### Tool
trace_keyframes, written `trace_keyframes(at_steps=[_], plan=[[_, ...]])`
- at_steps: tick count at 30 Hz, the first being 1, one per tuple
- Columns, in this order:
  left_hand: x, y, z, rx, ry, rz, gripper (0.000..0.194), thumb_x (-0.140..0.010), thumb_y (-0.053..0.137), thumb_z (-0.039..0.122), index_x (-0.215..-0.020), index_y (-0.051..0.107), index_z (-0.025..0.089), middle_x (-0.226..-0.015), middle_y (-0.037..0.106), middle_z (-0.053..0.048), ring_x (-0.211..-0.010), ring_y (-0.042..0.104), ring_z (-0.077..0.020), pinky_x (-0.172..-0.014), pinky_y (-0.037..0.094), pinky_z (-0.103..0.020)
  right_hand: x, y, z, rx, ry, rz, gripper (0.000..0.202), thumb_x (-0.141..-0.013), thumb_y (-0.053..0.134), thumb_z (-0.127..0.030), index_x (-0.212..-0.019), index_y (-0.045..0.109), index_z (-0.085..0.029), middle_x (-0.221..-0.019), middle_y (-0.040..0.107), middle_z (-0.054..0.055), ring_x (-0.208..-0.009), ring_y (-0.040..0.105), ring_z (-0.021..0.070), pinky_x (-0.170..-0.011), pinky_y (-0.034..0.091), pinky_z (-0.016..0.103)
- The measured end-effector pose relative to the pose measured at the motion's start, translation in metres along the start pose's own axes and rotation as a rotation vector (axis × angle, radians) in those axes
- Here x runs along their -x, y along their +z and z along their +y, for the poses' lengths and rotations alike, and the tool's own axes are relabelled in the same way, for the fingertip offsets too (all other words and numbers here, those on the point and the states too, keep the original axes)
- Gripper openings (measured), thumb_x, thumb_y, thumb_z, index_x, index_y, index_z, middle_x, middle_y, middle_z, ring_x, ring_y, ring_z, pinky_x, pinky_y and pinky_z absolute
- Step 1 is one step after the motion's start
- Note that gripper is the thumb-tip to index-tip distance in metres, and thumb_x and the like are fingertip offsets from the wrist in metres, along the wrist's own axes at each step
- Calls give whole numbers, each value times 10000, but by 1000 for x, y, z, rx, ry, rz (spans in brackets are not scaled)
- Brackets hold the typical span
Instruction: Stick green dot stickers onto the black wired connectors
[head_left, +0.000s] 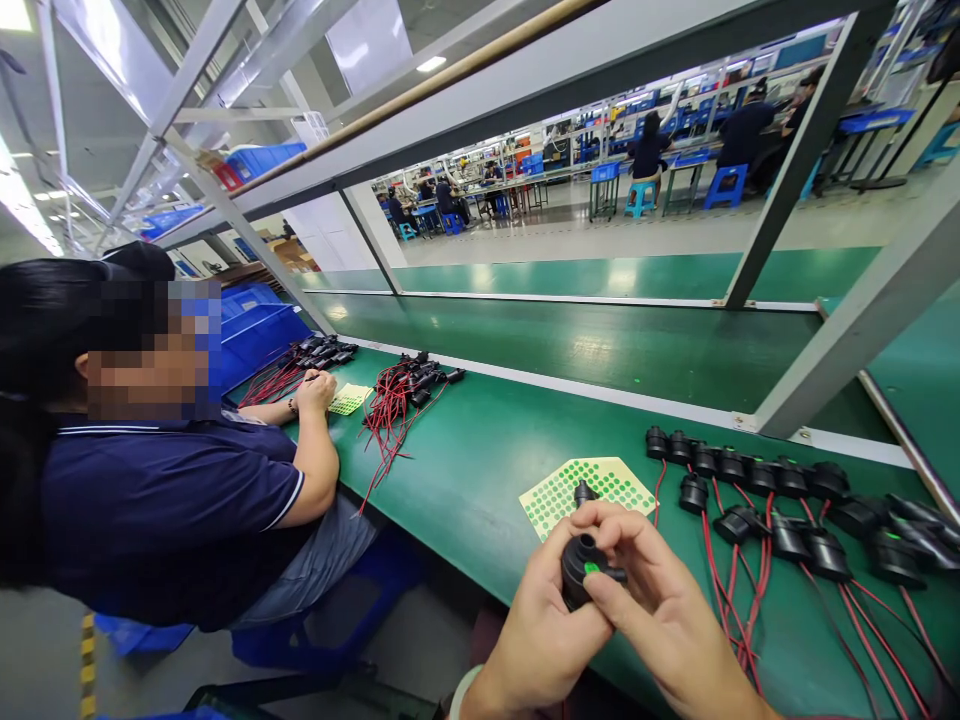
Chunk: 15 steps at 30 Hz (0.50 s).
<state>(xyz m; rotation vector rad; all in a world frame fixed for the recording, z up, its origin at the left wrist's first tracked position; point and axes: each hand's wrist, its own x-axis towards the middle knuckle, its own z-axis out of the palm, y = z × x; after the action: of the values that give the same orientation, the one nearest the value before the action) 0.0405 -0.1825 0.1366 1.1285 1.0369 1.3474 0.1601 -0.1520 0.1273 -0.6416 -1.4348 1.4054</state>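
1. Two hands work at one green table (480,470), where a long row of black round parts (757,478) with red wires lies to the right, well apart from the edge; several near the far end already show a green dot, so part of the batch looks done.
2. Left along the same table, a co-worker in a dark blue shirt (172,500) sits with a second pile of wired parts (409,385) beside them.
3. Just ahead lies the yellow sticker sheet (589,488), most green dots on it unused, so plenty seems left.
4. Left hand (540,630) curls closed around the black part (581,565), held above the near edge.
5. Right hand (660,600) pinches narrow on that part, forefinger pressing a green dot (592,568) onto it.
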Motion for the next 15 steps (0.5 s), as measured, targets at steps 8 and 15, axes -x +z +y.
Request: trace_keyframes(at_steps=[8,15], plan=[[0,-4,-4,34,-53,2,161,-763,639,109,-843,513,168,-762,449,31,-696,382,-106,-655,346,-229,2,-22,1,251,-95,-118,162,-947,594,-264,-1093,596,-333,-1272,583,34,-1218,561,211,-1029,475,319],[0,-1,1,-51,-30,-26,130,-774,605,132,-839,501,173,-789,454,18,-729,391,-127,-694,356,-252,-5,-24,-10,565,-438,-96,192,-904,590,-153,-1024,661,-285,-1167,609,72,-1038,629,230,-902,539,331]])
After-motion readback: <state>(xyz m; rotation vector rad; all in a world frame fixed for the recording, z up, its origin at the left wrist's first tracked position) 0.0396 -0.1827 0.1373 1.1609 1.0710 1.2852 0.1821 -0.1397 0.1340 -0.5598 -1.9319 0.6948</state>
